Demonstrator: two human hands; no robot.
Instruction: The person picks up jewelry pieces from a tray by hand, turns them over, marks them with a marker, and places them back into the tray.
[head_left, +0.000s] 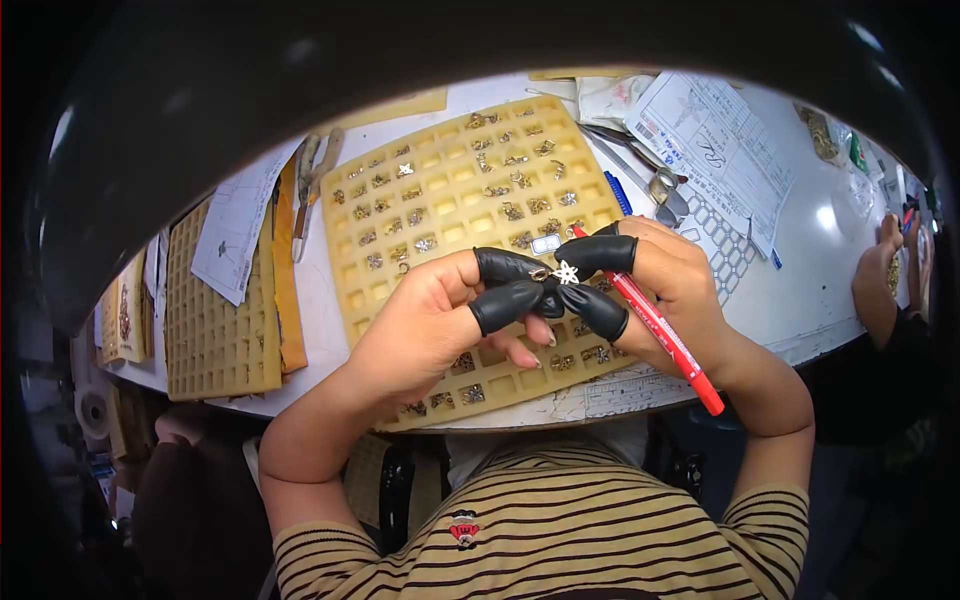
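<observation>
1. Pinches, with the right hand [672, 275], a star-shaped metal piece [567, 272] between black finger cots [595, 252]; grip closed on it, just above the large yellow compartmented tray [452, 212].
2. Carries a red marker pen [660, 333] in the same hand, slanting back toward the wrist.
3. Grasps, with the left hand [425, 305], the small loop end beside the star; grip likewise closed, exact contact partly hidden.
4. In the tray's square compartments: many small metal jewellery pieces [512, 211], grouped mainly to left and right, with more along the near edge; among those at left, a pale star-shaped ornament [404, 169] of similar outline.
5. On the same tray, just beyond the fingertips: a small white label [545, 244].
6. To the left, past pliers [303, 205]: a second yellow compartmented tray [220, 345], partly under a printed sheet [232, 235].
7. At the far right of the white surface [815, 275]: a clear plastic bag [820, 135] with brownish contents, too blurred to name.
</observation>
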